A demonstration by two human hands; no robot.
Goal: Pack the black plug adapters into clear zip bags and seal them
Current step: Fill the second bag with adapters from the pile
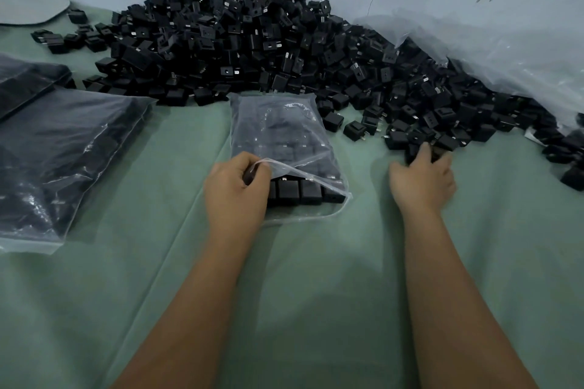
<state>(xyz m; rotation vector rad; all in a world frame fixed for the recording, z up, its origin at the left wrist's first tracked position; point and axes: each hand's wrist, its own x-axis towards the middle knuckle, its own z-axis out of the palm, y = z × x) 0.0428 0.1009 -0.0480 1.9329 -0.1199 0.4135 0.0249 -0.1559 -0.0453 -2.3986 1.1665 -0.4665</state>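
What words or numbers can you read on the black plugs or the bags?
None can be read.
Black plug adapters: no legible print; any marks are too small to tell.
Clear zip bag: no print visible.
Filled bags: only glare.

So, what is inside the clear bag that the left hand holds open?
Black plug adapters lie in a row at the mouth of the zip bag, which the left hand lifts. Deeper inside, dark shapes show through the plastic; their number cannot be told.
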